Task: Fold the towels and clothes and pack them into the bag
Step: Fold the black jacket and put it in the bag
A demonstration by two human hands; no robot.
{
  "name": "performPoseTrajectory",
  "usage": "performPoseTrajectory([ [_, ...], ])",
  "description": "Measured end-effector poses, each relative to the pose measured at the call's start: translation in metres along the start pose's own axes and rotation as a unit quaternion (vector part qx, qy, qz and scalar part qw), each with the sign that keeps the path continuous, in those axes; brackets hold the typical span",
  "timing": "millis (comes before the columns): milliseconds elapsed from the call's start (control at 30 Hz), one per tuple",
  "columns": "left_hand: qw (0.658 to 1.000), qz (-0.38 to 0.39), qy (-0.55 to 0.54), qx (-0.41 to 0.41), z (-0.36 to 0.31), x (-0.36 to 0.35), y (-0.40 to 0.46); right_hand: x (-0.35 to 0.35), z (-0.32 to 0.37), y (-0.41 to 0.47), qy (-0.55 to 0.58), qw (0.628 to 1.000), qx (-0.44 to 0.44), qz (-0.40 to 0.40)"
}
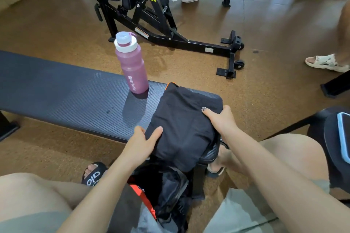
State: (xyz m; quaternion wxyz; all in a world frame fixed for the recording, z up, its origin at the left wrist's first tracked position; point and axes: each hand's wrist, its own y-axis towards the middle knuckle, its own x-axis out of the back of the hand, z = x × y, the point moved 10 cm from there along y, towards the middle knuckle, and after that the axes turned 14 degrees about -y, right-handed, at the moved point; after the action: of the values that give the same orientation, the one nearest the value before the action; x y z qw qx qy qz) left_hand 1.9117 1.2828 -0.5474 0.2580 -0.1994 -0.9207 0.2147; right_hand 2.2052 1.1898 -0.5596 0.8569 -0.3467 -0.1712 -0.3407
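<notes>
Between the hands lay a matt black cloth garment (181, 126) on the table's (75, 96) ribbed padding, beyond them a smooth pink plastic bottle (133, 66).

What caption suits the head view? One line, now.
Both hands, left hand and right hand, hold folded black garment on bench above open bag.

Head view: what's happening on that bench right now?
A seated person holds a folded black garment at the end of the bench, the left hand gripping its near-left edge and the right hand its right edge. An open bag sits on the floor between their knees. A pink bottle stands upright beside the garment.
</notes>
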Motion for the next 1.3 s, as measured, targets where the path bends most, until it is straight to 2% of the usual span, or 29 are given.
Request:
performPoseTrajectory([
  [133,0.992,-0.107,-0.066,0.003,0.023,0.007,-0.014,-0.005,-0.005,0.004,-0.007,1.0,-0.003,-0.016],
  [267,0.984,-0.095,-0.144,0.047,0.031,-0.004,-0.022,-0.001,0.01,0.003,0.022,0.999,0.04,-0.02],
  [367,0.998,-0.068,-0.018,-0.005,0.008,-0.003,-0.016,0.0,0.024,0.005,0.041,0.996,0.083,-0.011],
  [467,0.983,-0.065,0.151,-0.076,-0.009,-0.007,-0.016,0.004,0.036,0.005,-0.008,0.993,0.11,-0.047],
  [533,0.962,-0.068,0.249,-0.084,-0.012,-0.006,-0.015,0.0,0.04,0.01,-0.056,0.99,0.118,-0.057],
  [567,0.947,-0.086,0.288,-0.115,-0.02,-0.002,-0.015,-0.002,0.042,0.012,-0.079,0.988,0.118,-0.059],
  [667,0.89,-0.134,0.306,-0.309,-0.077,-0.006,-0.026,-0.009,0.049,0.014,-0.13,0.982,0.132,-0.049],
  [767,0.841,-0.063,0.347,-0.41,-0.123,-0.045,-0.014,-0.015,0.056,0.01,-0.227,0.963,0.137,-0.044],
  [833,0.811,-0.03,0.398,-0.427,-0.135,-0.067,0.012,-0.012,0.072,-0.007,-0.328,0.924,0.165,-0.109],
  [867,0.808,-0.008,0.42,-0.412,-0.131,-0.075,0.031,-0.015,0.082,-0.02,-0.365,0.897,0.203,-0.145],
  [933,0.83,0.03,0.434,-0.349,-0.109,-0.08,0.069,-0.038,0.086,-0.044,-0.406,0.849,0.294,-0.165],
  [1000,0.873,0.043,0.392,-0.288,-0.085,-0.074,0.091,-0.061,0.063,-0.049,-0.445,0.823,0.329,-0.127],
  [1100,0.885,0.036,0.376,-0.271,-0.078,-0.074,0.098,-0.068,0.031,-0.031,-0.46,0.831,0.306,-0.074],
  [1233,0.894,0.035,0.37,-0.251,-0.083,-0.074,0.096,-0.056,0.044,-0.039,-0.425,0.837,0.328,-0.106],
  [1300,0.898,0.031,0.359,-0.252,-0.082,-0.073,0.095,-0.056,0.04,-0.04,-0.421,0.837,0.337,-0.094],
])
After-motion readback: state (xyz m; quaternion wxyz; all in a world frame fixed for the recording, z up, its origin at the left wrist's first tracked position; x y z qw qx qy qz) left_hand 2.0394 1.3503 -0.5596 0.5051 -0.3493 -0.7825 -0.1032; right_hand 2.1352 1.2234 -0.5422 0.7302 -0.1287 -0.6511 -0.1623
